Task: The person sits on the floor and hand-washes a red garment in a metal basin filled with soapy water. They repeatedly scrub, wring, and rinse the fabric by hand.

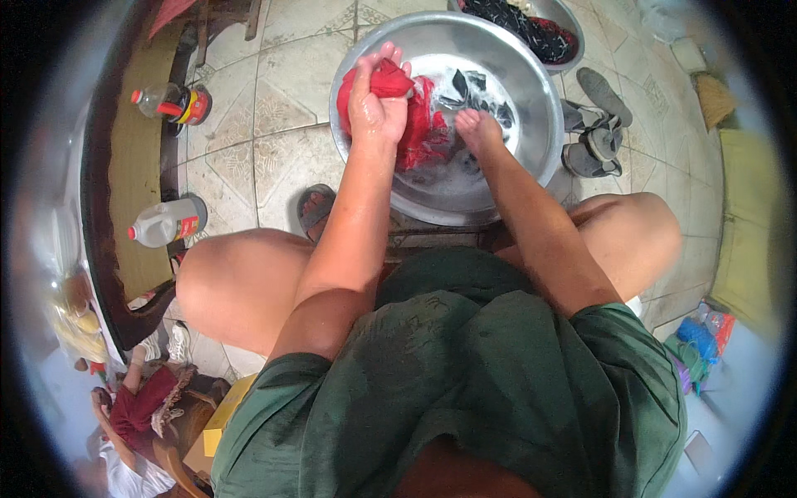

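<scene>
A large round metal basin [535, 131] stands on the tiled floor between my feet, with foamy water in it. My left hand [383, 99] is palm up over the basin's left side, a bunched part of a wet red cloth [420, 137] lying in it under the bent thumb. The rest of that cloth spreads down into the suds. My right hand [478, 131] is over the middle of the basin, its fingers curled at the edge of the foam. Whether it grips anything I cannot tell. Just beyond its fingertips, dark cloth [461, 87] pokes out of the foam.
A smaller metal basin [576, 31] with black and red cloth stands at the upper right. Grey sandals [598, 149] lie right of the large basin. Two plastic bottles, one dark-bottomed [193, 106] and one clear [168, 221], stand at left. Another person [134, 436] sits at the lower left.
</scene>
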Motion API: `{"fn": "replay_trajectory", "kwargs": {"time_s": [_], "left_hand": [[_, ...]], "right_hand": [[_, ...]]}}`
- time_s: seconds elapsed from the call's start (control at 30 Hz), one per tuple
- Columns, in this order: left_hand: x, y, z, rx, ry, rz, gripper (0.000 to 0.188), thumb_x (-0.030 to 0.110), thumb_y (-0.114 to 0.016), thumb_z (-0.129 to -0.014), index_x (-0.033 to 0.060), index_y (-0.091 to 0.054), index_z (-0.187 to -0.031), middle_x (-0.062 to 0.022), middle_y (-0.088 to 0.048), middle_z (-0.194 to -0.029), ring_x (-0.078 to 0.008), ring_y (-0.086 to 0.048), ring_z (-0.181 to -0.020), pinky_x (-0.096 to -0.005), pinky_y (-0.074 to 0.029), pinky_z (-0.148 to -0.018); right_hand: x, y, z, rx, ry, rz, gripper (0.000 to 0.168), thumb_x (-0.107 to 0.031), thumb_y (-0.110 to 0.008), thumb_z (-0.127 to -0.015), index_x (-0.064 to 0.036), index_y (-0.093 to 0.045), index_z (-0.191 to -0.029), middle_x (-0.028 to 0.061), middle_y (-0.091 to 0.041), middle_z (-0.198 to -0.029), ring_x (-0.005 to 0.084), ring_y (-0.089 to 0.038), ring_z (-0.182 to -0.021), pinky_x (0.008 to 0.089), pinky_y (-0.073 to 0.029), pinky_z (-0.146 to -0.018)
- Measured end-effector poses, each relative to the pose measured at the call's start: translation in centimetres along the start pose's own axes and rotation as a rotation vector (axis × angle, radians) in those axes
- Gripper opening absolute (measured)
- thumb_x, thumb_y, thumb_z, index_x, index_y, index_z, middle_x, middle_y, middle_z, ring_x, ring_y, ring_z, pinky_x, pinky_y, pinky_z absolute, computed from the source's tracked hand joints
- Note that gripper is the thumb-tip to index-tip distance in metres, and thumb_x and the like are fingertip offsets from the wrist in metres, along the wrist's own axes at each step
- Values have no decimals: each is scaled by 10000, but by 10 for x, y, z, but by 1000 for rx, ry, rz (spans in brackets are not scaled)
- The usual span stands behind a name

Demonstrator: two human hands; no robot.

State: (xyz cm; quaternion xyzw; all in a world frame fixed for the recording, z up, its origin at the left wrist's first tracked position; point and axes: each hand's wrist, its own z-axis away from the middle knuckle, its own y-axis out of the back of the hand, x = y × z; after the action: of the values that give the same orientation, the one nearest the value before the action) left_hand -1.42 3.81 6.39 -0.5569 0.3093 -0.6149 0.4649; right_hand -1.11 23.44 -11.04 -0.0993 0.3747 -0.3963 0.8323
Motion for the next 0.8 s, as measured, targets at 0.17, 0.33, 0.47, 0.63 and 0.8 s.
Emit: {"fn": "replay_trajectory", "kwargs": {"time_s": [0.17,0.33,0.47,0.63,0.8], "left_hand": [[-10,31,-6,82,117,42,543,538,-343,-945,37,-503,-813,-194,-600,-1026,-338,-516,-1096,-523,-382,-991],[-35,58,-19,101,133,-106,435,364,-353,-981,-19,-477,-1146,-206,-515,-1240,-334,-493,-1146,-482,-358,-1030],[-49,66,-32,193,157,-143,440,288,-359,-984,-18,-377,-1300,-181,-442,-1342,-311,-446,-1217,-448,-343,-1051],[-51,50,-38,172,177,-64,313,225,-389,-970,-19,-464,-1150,-170,-523,-1231,-287,-529,-1055,-422,-404,-983],[-57,25,-13,-47,298,214,299,208,-390,-956,-16,-502,-1120,-141,-570,-1137,-257,-536,-1057,-396,-402,-980]], "right_hand": [[10,68,-43,143,43,13,301,-175,-421,-894,46,-508,-1077,177,-575,-1065,306,-562,-978,399,-449,-911],[-9,28,-39,-1,-194,-108,251,-155,-437,-907,50,-563,-979,185,-588,-1072,300,-571,-1000,419,-447,-942],[-24,-34,25,-666,-407,-203,293,-176,-454,-924,64,-555,-1060,194,-611,-1070,323,-589,-1004,421,-460,-947],[-45,-99,99,-661,-112,119,319,-167,-473,-934,63,-517,-1150,189,-608,-1103,283,-603,-1009,378,-468,-926],[-19,-101,107,-412,551,305,395,-214,-413,-969,36,-425,-1275,170,-494,-1254,220,-498,-1149,331,-381,-986]]}}
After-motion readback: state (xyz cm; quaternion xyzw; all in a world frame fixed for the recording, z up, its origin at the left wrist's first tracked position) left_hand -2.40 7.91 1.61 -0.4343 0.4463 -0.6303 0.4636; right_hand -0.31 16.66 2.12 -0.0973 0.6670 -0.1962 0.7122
